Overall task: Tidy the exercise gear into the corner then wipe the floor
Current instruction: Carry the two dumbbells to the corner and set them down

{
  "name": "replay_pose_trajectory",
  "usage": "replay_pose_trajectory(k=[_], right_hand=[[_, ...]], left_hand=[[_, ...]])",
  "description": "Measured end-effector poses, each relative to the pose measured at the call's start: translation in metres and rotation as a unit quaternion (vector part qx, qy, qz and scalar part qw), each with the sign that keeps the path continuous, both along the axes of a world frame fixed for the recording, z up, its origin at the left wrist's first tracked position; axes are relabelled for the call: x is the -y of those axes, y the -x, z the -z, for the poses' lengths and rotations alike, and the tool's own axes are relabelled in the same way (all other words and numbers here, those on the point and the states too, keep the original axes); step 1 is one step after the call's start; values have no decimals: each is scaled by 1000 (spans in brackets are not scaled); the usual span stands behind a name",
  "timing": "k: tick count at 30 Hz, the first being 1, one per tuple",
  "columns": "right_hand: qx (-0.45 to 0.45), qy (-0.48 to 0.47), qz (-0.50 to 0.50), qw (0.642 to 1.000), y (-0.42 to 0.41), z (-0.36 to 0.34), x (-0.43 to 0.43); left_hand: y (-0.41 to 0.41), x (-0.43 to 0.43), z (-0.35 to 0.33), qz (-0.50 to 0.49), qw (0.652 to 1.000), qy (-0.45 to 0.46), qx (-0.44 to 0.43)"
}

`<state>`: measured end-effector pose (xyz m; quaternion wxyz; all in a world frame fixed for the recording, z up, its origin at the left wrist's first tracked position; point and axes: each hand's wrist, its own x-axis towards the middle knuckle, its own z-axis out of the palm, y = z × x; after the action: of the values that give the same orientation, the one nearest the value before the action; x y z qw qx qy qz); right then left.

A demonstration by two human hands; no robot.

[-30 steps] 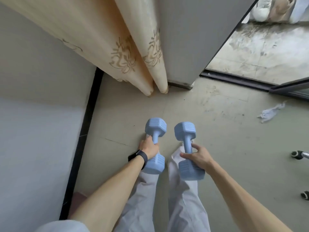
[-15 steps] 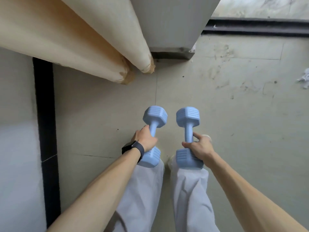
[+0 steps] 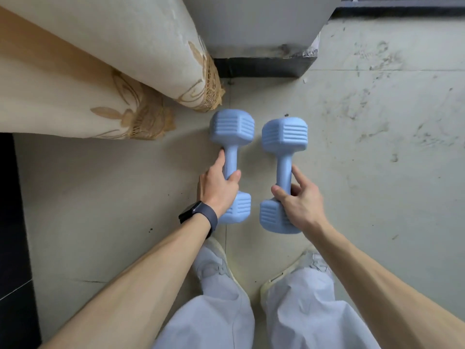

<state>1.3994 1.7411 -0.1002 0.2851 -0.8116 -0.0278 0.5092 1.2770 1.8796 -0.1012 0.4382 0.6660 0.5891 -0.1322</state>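
- Light blue left dumbbell (image 3: 232,157) and right dumbbell (image 3: 284,159) sit parallel, just apart, low at the floor (image 3: 377,172) near the curtain hem (image 3: 201,96); floor contact unclear.
- Left hand (image 3: 217,187) wraps the left handle, wrist hiding part of the near head.
- Right hand (image 3: 299,202) loosely pinches the right handle, thumb and forefinger; other fingers hidden.
- Both arms stretched down; smartwatch (image 3: 198,215) on left wrist.

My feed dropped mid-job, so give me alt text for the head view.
The left hand and right hand each grip the handle of a light blue dumbbell, the left dumbbell and right dumbbell parallel, at or just above the stained floor. A beige curtain hangs beyond, at left.
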Motion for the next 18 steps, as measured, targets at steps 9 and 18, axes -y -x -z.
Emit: replay_pose_trajectory(k=[9, 18], right_hand=[[68, -49, 5, 996, -36, 46, -78], [85, -31, -71, 993, -38, 48, -82]], left_hand=[[-44, -64, 36, 14, 997, -55, 46], [-50, -62, 35, 17, 998, -54, 3]])
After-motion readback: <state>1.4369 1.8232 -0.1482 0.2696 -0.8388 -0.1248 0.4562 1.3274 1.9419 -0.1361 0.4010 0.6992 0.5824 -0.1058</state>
